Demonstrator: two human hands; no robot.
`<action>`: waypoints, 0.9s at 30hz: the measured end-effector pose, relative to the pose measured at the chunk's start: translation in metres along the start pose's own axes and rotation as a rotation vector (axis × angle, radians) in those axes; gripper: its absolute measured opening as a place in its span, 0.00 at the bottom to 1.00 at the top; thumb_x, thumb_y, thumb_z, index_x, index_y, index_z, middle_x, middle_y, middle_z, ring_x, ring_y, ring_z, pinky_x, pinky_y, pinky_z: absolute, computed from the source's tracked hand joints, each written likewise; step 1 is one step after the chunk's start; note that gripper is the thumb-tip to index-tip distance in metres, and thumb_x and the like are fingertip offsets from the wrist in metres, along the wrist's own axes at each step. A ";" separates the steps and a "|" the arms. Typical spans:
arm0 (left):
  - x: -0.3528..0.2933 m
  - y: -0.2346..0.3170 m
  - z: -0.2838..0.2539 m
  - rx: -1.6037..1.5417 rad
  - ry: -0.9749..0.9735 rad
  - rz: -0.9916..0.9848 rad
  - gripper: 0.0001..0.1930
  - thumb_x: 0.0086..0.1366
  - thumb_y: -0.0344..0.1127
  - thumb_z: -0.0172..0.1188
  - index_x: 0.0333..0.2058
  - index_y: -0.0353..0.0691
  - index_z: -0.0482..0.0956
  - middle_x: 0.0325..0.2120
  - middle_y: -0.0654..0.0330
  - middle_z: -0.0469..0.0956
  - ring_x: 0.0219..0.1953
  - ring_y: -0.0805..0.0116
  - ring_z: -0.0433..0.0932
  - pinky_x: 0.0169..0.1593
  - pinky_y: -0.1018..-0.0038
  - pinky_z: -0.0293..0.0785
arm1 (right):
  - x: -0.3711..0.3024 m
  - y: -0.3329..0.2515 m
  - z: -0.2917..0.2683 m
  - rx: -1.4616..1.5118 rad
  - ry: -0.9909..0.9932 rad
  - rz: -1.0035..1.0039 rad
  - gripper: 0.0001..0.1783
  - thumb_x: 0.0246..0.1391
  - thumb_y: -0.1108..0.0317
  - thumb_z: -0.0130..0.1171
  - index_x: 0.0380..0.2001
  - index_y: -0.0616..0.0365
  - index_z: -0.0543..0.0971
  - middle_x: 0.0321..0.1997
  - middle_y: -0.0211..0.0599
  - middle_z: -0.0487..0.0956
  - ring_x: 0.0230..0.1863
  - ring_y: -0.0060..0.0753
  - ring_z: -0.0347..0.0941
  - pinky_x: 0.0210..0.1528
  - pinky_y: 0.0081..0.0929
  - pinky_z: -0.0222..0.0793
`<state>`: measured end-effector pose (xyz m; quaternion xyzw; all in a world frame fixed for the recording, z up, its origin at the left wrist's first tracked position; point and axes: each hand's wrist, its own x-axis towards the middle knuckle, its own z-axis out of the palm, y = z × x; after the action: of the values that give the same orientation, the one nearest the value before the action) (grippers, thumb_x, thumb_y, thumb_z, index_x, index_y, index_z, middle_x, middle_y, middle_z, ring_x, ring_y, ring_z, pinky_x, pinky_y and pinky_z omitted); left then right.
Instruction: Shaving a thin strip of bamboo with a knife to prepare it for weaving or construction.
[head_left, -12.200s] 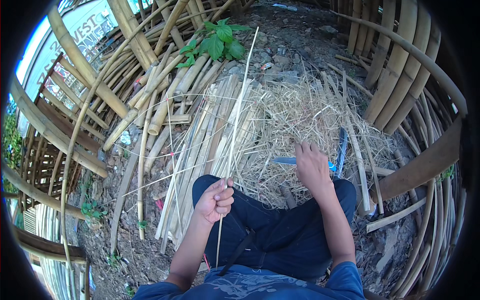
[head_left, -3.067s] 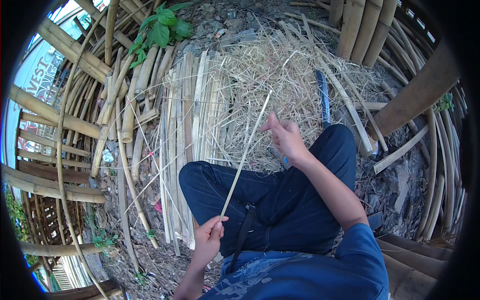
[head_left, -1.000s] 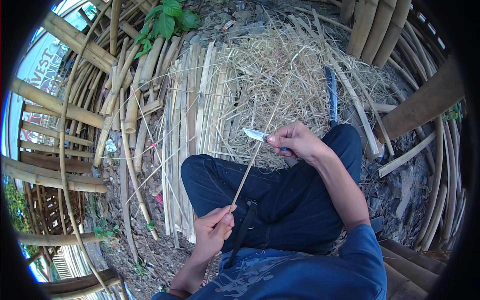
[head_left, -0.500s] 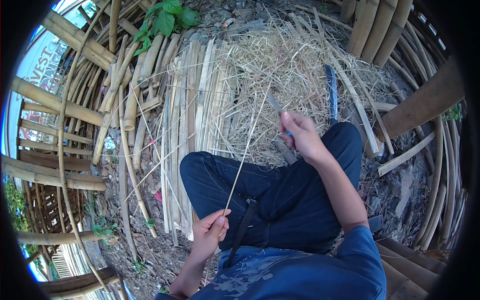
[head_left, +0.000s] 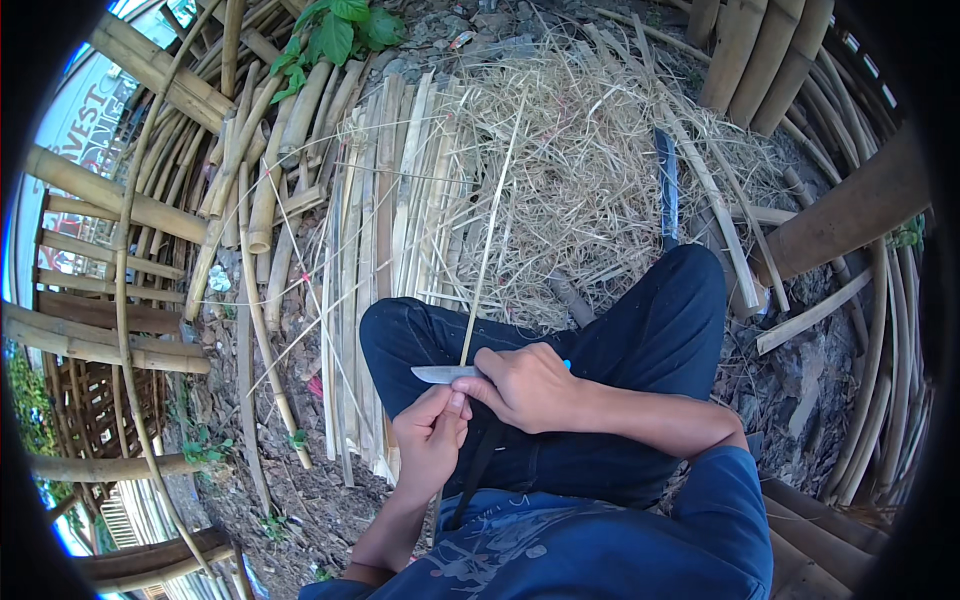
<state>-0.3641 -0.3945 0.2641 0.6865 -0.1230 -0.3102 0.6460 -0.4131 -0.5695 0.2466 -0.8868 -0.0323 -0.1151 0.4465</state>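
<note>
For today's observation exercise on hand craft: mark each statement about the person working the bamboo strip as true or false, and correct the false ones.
1. The right hand holds a knife. True.
2. The knife blade points to the person's right. False: it points to their left, across the thin bamboo strip.
3. The left hand pinches the strip just below the blade. True.
4. The strip lies flat on the ground. False: it rises from the hands out over the pile of shavings.
5. Split bamboo slats lie to the person's left. True.
</note>
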 end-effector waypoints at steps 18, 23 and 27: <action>-0.008 0.005 0.002 0.250 0.037 0.104 0.16 0.70 0.29 0.52 0.54 0.36 0.75 0.27 0.66 0.71 0.19 0.86 0.61 0.20 0.87 0.57 | 0.020 0.041 -0.040 -0.216 0.174 0.171 0.28 0.63 0.48 0.49 0.21 0.64 0.73 0.12 0.51 0.72 0.15 0.56 0.72 0.20 0.48 0.66; -0.008 0.001 -0.002 0.312 0.017 0.127 0.15 0.70 0.28 0.52 0.54 0.36 0.75 0.26 0.66 0.71 0.19 0.86 0.61 0.20 0.87 0.57 | 0.022 0.050 -0.053 -0.232 0.213 0.212 0.28 0.63 0.48 0.49 0.21 0.63 0.73 0.12 0.50 0.72 0.16 0.57 0.72 0.21 0.48 0.67; -0.010 -0.003 -0.007 0.342 0.000 0.127 0.15 0.70 0.28 0.52 0.54 0.36 0.76 0.26 0.66 0.71 0.19 0.86 0.62 0.20 0.87 0.57 | 0.024 0.055 -0.063 -0.262 0.209 0.292 0.29 0.63 0.47 0.48 0.20 0.63 0.73 0.12 0.50 0.72 0.17 0.56 0.72 0.22 0.48 0.66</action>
<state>-0.3684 -0.3828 0.2641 0.7774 -0.2171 -0.2431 0.5380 -0.3924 -0.6543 0.2451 -0.9158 0.1580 -0.1438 0.3402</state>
